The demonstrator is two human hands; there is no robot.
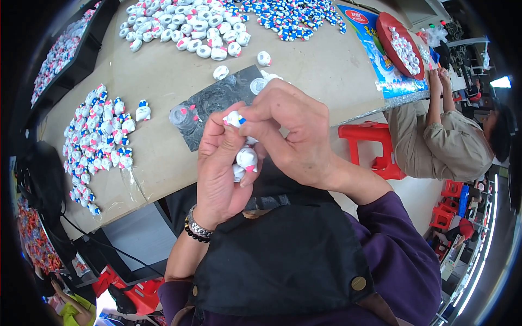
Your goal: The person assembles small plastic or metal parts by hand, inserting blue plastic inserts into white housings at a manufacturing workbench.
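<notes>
Between the thumb and fingers of my left hand (220,176) is a small white figurine (233,118) with pink and blue-yellow parts. My right hand (299,127) pinches at its blue-yellow side, with thumb and forefinger pressed together there. Lower in the left palm, a few more white pieces (247,158) with pink bits are tucked under the curled fingers. Just beyond my hands lies a dark grey mat (209,98), with small pink pieces (194,112) by a clear round dish (180,116). A clear round lid or dish (258,85) sits at its right end, partly behind my right hand.
Finished-looking white and blue figurines (103,133) lie heaped at the left. White hollow pieces (185,24) and small blue-white parts (296,16) cover the far table (147,70). A red tray (385,30) holds white pieces at the right, near a seated person (451,141) and a red stool (375,144).
</notes>
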